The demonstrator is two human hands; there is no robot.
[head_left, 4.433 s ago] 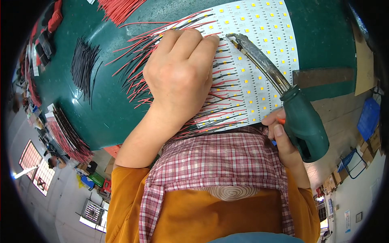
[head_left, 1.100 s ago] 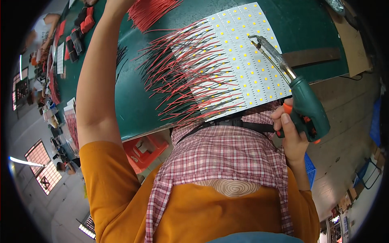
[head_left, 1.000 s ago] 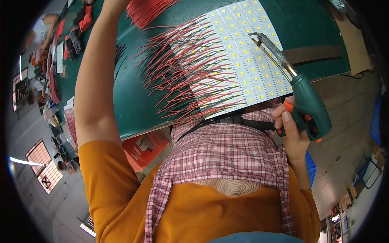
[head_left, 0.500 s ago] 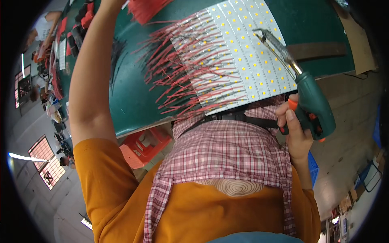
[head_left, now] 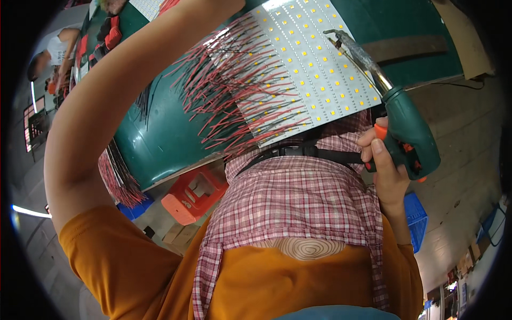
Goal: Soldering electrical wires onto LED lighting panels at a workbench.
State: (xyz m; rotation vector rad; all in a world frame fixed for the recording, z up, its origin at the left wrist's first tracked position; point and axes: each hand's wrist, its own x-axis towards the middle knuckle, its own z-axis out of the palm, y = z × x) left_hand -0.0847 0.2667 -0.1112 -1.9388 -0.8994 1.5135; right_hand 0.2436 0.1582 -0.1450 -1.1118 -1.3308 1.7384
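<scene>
My right hand (head_left: 386,168) is wrapped around the handle of a green soldering gun (head_left: 410,130) with orange parts. The gun's bent metal tip (head_left: 341,38) hangs over a white LED board (head_left: 314,69) dotted with yellow LEDs. Many short red and black wires (head_left: 224,96) fan out from the board's left part across the green table. My left arm (head_left: 122,80) stretches over the table to the top edge of the picture, above the far end of the wires. The left hand itself lies beyond the picture.
A bundle of red and black wires (head_left: 120,178) hangs over the table's left edge. Below stand a red-orange plastic basket (head_left: 184,197) and, to the right, a blue crate (head_left: 416,221). A flat dark strip (head_left: 405,49) lies beyond the gun. Another person (head_left: 58,50) is at far left.
My left arm has swung to the right over the table, uncovering the hanging wire bundle. The red bundle at the top is mostly hidden now. My right hand keeps its hold on the soldering gun.
</scene>
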